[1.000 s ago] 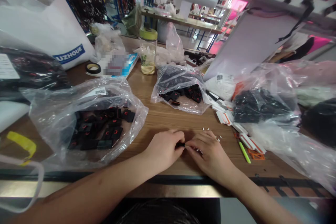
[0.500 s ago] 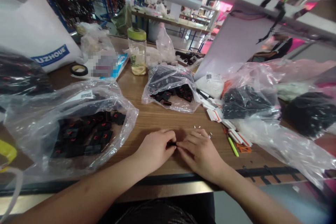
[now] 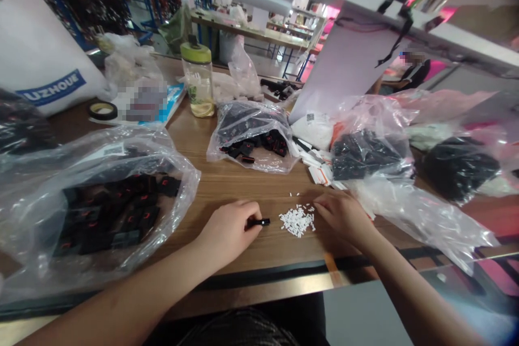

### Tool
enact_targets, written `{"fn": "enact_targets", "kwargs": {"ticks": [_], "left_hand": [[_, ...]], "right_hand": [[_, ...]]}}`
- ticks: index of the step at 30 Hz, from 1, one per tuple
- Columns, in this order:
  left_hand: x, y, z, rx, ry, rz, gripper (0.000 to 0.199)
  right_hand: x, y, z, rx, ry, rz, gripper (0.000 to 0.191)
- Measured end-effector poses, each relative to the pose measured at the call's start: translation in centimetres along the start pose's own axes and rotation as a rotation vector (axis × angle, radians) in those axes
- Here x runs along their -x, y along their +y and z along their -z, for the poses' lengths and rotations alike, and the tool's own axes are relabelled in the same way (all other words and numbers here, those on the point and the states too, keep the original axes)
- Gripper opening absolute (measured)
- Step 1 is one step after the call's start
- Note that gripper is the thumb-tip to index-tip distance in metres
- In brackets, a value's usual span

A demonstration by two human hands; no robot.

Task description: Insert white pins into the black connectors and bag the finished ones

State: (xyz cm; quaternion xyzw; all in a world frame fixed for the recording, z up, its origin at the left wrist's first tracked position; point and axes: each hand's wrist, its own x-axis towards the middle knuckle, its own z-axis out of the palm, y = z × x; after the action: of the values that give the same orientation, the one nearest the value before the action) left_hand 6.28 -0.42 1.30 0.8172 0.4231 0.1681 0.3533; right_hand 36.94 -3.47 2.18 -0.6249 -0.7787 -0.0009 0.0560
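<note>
A small black part [image 3: 263, 222] is pinched between the thumb and fingers of my left hand [image 3: 233, 230], low over the wooden table. Just right of it lies a pile of small white pieces [image 3: 298, 220]. My right hand [image 3: 344, 217] is on the far side of the pile, near its right edge, with fingers bent and closed together; whatever they may hold is hidden. To the left, an open clear bag [image 3: 184, 159] contains black parts [image 3: 141, 213] with red marks.
Behind the pile lies another clear bag [image 3: 279, 165] of black parts. A lidded bottle [image 3: 199, 84] and black tape roll [image 3: 102, 110] stand further back. White-and-orange strips [image 3: 320, 174] and more filled bags [image 3: 368, 154] are on the right. A person sits in the right background.
My right hand has moved right, away from my left hand, uncovering the white pile. The black part now shows more clearly in my left hand. The view has shifted slightly.
</note>
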Motion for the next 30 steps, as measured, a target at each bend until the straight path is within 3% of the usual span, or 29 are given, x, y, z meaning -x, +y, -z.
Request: {"fn": "enact_targets", "kwargs": {"ticks": [4, 7, 16, 27, 30], "left_hand": [[0.0, -0.1, 0.0, -0.001, -0.005, 0.002, 0.003], [-0.1, 0.0, 0.1, -0.003, -0.009, 0.003, 0.002], [0.0, -0.1, 0.0, -0.02, 0.0, -0.019, 0.002], [0.0, -0.1, 0.1, -0.016, 0.009, -0.033, 0.002], [0.0, -0.1, 0.1, -0.015, 0.005, -0.024, 0.001]], "right_hand": [[0.0, 0.6, 0.0, 0.074, 0.012, 0.141, 0.026], [0.3, 1.2, 0.0, 0.029, 0.021, 0.16, 0.026], [0.5, 1.9, 0.0, -0.295, 0.01, -0.156, 0.025], [0.1, 1.6, -0.4, -0.345, -0.028, -0.218, 0.023], [-0.1, 0.6, -0.1, -0.347, -0.014, -0.25, 0.021]]}}
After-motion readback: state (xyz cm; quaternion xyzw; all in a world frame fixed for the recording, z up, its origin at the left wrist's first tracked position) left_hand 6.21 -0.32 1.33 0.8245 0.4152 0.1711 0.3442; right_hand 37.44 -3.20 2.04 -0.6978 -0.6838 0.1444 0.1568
